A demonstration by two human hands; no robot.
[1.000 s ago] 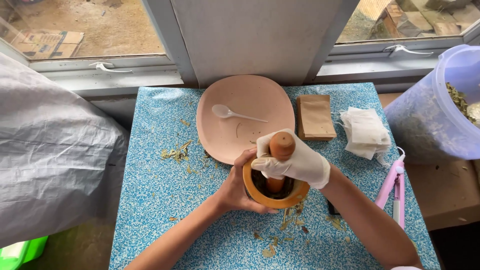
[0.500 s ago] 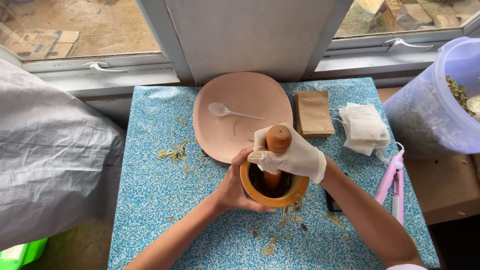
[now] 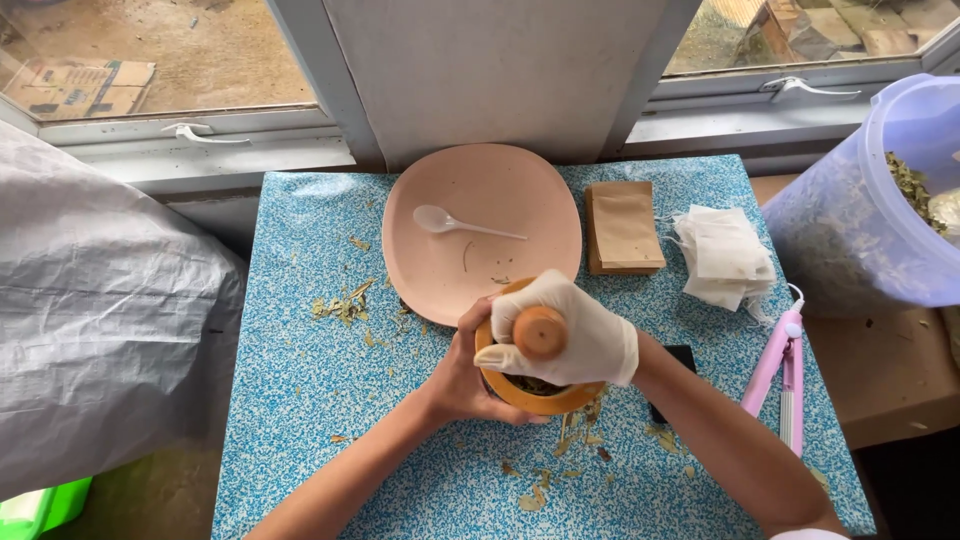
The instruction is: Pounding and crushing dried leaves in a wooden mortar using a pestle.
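My gloved right hand (image 3: pixel 575 335) grips the pestle (image 3: pixel 540 332) upright while my bare left hand (image 3: pixel 470 375) steadies the mortar (image 3: pixel 540 398); press straight down.

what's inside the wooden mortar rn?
The pestle, gripped by the gloved right hand, plus some greenish dried leaf bits. The mortar bottom is hidden by that hand; the bare left hand steadies its side.

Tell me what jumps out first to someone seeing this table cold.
At the table's centre, the gloved right hand grips a wooden pestle standing in a wooden mortar, which the bare left hand steadies. Just behind lies a pink plate with a white plastic spoon. Dried leaf bits litter the blue speckled tabletop.
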